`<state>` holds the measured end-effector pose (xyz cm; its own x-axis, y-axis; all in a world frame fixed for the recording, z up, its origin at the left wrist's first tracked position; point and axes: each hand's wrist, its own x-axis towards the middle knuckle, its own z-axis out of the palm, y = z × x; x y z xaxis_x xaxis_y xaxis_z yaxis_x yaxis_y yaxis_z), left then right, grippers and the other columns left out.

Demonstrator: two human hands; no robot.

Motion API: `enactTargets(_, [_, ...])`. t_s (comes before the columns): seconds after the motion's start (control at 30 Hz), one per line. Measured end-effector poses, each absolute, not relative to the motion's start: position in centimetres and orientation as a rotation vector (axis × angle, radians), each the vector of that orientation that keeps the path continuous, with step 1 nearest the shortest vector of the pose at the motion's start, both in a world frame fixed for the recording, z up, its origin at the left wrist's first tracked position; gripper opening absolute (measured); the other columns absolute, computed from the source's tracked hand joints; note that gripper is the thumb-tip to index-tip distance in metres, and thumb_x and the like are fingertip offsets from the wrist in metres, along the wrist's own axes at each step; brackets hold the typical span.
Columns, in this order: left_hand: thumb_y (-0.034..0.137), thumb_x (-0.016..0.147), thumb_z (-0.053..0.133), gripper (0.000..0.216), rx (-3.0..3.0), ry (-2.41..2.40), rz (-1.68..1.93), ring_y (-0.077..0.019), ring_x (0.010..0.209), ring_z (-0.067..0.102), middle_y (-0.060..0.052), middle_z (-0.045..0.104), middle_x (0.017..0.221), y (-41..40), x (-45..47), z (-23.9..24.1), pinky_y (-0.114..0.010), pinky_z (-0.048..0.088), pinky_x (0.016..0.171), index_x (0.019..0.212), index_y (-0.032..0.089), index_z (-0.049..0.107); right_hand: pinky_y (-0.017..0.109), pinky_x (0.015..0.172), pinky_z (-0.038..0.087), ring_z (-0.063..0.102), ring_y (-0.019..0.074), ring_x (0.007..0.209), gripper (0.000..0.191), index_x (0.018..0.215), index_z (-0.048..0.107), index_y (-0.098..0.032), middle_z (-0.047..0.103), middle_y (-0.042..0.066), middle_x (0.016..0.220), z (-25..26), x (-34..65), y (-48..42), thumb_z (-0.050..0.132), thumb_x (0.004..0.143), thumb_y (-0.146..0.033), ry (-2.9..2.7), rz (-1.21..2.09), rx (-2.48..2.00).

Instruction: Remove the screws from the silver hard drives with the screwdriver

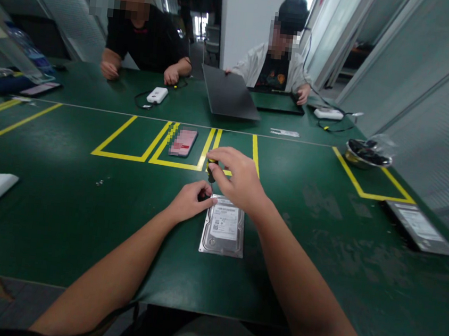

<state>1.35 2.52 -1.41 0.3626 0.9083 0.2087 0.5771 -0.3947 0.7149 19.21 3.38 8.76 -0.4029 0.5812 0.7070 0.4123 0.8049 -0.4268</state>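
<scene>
A silver hard drive [223, 234] lies flat on the green table, its white label facing up. My right hand [239, 177] is closed around the handle of a yellow and black screwdriver [211, 173], held upright over the drive's far left corner. The screwdriver's tip is too small to make out. At that same corner, my left hand [191, 201] is closed, with its thumb on the drive's edge and its fingers curled beside the screwdriver shaft. The undersides of those fingers are hidden.
Small screws [100, 182] lie to the left. A phone [183, 142] rests inside yellow tape lines. On the right are another drive [422, 229] and a bowl of dark parts [368, 152]. Across the table sit two people, one holding a dark panel [232, 96].
</scene>
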Motion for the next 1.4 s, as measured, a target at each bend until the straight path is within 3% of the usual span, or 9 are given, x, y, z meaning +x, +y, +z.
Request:
enactTargets(0.23, [0.038, 0.080, 0.068, 0.024, 2.068, 1.300, 0.817, -0.0142, 0.070, 0.053, 0.001, 0.059, 0.078, 2.51, 1.41, -1.39, -0.027, 0.040, 0.066, 0.085, 0.018, 0.056, 0.031, 0.083, 0.049, 0.062, 0.0169, 0.092, 0.015, 0.100, 0.067, -0.017, 0.068, 0.006, 0.097, 8.51, 19.27, 3.59, 0.060, 0.090, -0.026, -2.034, 0.198, -0.801])
enactTargets(0.4, [0.038, 0.079, 0.068, 0.024, 2.047, 1.308, 0.816, -0.0144, 0.070, 0.053, 0.001, 0.060, 0.078, 2.44, 1.39, -1.32, -0.027, 0.041, 0.066, 0.085, 0.018, 0.057, 0.031, 0.089, 0.049, 0.063, 0.0167, 0.103, 0.017, 0.100, 0.066, -0.017, 0.071, 0.007, 0.107, 8.59, 19.31, 3.63, 0.051, 0.092, -0.019, -2.004, 0.271, -0.740])
enactTargets(0.57, [0.040, 0.079, 0.068, 0.025, 2.014, 1.328, 0.804, -0.0150, 0.071, 0.054, 0.000, 0.061, 0.080, 2.41, 1.51, -1.19, -0.027, 0.042, 0.067, 0.084, 0.018, 0.057, 0.030, 0.080, 0.050, 0.062, 0.0151, 0.088, 0.012, 0.093, 0.069, -0.017, 0.067, 0.004, 0.091, 8.49, 19.24, 3.69, 0.063, 0.088, -0.027, -1.977, 0.226, -0.794])
enactTargets(0.77, [0.042, 0.078, 0.068, 0.027, 2.010, 1.342, 0.785, -0.0166, 0.074, 0.055, -0.001, 0.063, 0.083, 2.52, 1.51, -1.24, -0.028, 0.042, 0.068, 0.087, 0.017, 0.059, 0.033, 0.094, 0.049, 0.063, 0.0157, 0.105, 0.022, 0.105, 0.068, -0.018, 0.070, 0.007, 0.109, 8.57, 19.10, 3.43, 0.050, 0.093, -0.018, -2.022, 0.309, -0.731])
enactTargets(0.9, [0.044, 0.078, 0.068, 0.029, 2.014, 1.351, 0.792, -0.0167, 0.073, 0.056, -0.001, 0.063, 0.081, 2.55, 1.43, -1.45, -0.028, 0.043, 0.067, 0.086, 0.018, 0.058, 0.031, 0.083, 0.051, 0.062, 0.0155, 0.090, 0.016, 0.100, 0.069, -0.019, 0.068, 0.005, 0.098, 8.43, 19.00, 3.38, 0.060, 0.089, -0.027, -2.004, 0.297, -0.813])
enactTargets(1.07, [0.043, 0.079, 0.068, 0.029, 2.027, 1.340, 0.784, -0.0167, 0.073, 0.056, -0.001, 0.064, 0.082, 2.65, 1.37, -1.71, -0.028, 0.042, 0.067, 0.089, 0.017, 0.061, 0.032, 0.089, 0.049, 0.062, 0.0170, 0.104, 0.017, 0.101, 0.068, -0.018, 0.068, 0.008, 0.108, 8.34, 18.89, 3.43, 0.056, 0.091, -0.024, -1.987, 0.278, -0.774])
enactTargets(1.23, [0.043, 0.079, 0.068, 0.029, 2.028, 1.332, 0.791, -0.0171, 0.075, 0.056, -0.001, 0.063, 0.082, 2.71, 1.35, -1.66, -0.029, 0.043, 0.068, 0.087, 0.017, 0.059, 0.029, 0.079, 0.049, 0.062, 0.0144, 0.085, 0.013, 0.096, 0.067, -0.016, 0.069, 0.004, 0.091, 8.52, 19.03, 3.39, 0.061, 0.088, -0.025, -1.998, 0.246, -0.814])
enactTargets(1.4, [0.046, 0.079, 0.067, 0.030, 2.029, 1.339, 0.777, -0.0171, 0.074, 0.056, -0.001, 0.063, 0.082, 2.68, 1.38, -1.48, -0.029, 0.042, 0.067, 0.086, 0.018, 0.058, 0.030, 0.082, 0.047, 0.059, 0.0156, 0.090, 0.016, 0.100, 0.066, -0.019, 0.065, 0.005, 0.099, 8.28, 19.18, 3.55, 0.063, 0.088, -0.028, -1.999, 0.268, -0.832])
